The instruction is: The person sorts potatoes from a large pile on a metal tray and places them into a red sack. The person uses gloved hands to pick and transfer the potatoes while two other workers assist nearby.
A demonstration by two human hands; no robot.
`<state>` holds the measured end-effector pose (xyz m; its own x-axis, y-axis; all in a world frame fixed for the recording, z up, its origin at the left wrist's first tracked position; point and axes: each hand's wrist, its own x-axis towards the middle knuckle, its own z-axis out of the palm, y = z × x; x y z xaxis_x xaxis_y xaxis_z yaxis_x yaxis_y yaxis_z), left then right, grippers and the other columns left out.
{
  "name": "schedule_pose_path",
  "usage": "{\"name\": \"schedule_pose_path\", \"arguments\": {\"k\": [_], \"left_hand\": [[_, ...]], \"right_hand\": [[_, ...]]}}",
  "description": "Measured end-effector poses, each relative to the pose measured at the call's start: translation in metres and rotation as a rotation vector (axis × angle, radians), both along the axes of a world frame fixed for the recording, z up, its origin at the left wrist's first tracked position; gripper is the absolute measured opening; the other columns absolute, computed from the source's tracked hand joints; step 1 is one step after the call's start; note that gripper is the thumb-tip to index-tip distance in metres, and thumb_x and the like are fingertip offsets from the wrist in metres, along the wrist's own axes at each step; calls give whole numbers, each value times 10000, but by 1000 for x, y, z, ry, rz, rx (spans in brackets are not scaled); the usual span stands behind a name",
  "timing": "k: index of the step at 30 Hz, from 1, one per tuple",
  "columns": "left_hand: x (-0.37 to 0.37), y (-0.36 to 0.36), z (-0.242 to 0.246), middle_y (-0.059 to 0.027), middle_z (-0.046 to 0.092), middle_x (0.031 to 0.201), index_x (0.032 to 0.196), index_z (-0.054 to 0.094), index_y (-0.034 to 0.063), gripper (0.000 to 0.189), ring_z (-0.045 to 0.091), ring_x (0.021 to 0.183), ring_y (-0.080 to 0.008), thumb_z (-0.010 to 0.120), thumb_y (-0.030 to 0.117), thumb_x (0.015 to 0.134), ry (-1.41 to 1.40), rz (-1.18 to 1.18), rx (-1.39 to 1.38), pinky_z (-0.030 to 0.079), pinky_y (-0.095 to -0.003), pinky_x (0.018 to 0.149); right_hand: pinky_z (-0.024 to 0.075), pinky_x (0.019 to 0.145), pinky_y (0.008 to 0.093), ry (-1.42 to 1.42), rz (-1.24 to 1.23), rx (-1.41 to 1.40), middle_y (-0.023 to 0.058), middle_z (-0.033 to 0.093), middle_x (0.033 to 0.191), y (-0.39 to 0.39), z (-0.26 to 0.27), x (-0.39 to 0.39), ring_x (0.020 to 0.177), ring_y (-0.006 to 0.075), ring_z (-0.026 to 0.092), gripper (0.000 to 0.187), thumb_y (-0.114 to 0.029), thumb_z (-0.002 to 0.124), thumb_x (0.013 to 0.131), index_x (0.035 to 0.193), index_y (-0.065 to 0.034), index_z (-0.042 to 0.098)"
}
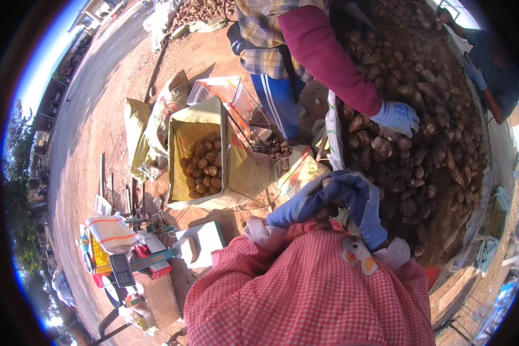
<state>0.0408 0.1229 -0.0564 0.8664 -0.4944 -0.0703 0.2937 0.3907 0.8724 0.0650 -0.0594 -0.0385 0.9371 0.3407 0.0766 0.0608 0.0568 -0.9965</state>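
Both of my hands wear blue work gloves and meet close in front of my chest. My left hand (pixel 300 202) comes in from the left with its fingers bent. My right hand (pixel 363 201) curls down from the other side, its fingers against the left ones. Between them shows a brown lump, apparently a taro corm (pixel 324 215), mostly hidden by the gloves. Just beyond my right hand spreads a large heap of taro corms (pixel 415 164). Forward of my left hand stands an open yellow woven sack (pixel 246 173), held square by a frame, with round trimmed corms (pixel 205 166) inside.
Across from me a person in a maroon sleeve (pixel 328 56) rests a gloved hand (pixel 395 116) on the heap. Another person (pixel 493 73) is at the far right. A platform scale (pixel 199 245), a clear plastic crate (pixel 216 91) and filled sacks (pixel 166 112) stand leftward.
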Motion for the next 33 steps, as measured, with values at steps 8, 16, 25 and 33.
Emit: {"name": "schedule_pose_path", "arguments": {"k": [8, 16, 25, 33], "left_hand": [[43, 179, -61, -144, 710, 1087, 1276, 622, 41, 531, 692, 970, -279, 524, 488, 1008, 1, 695, 68, 565, -433, 914], [207, 375, -78, -218, 340, 1583, 1569, 319, 153, 952, 446, 1354, -449, 658, 685, 856, 312, 1169, -192, 444, -593, 1072], [114, 46, -8, -110, 721, 1070, 1279, 618, -10, 278, 721, 954, -211, 578, 80, 1019, -176, 162, 118, 587, -332, 850], [98, -114, 21, -181, 698, 1126, 1313, 624, 14, 422, 692, 981, -304, 706, 175, 931, -1071, -166, 791, 553, -398, 871]], "right_hand": [[492, 962, 285, 168, -61, -136, 68, 738, 1089, -14, 23, 1, 1024, 140, 661, 239, -127, 576, 1045, 1164, 33, 707], [508, 939, 291, 126, -320, -342, 85, 733, 1113, -83, 6, -45, 1013, 153, 664, 269, -155, 593, 1031, 1181, 45, 693], [262, 1217, 553, -118, -449, -1346, 180, 459, 1549, -138, -9, -90, 1479, 408, 355, 616, -159, 759, 817, 1411, -140, 596], [234, 1204, 571, 103, -817, -1245, 156, 511, 1514, -182, -57, -178, 1465, 366, 395, 563, -268, 763, 809, 1336, -111, 642]]}}
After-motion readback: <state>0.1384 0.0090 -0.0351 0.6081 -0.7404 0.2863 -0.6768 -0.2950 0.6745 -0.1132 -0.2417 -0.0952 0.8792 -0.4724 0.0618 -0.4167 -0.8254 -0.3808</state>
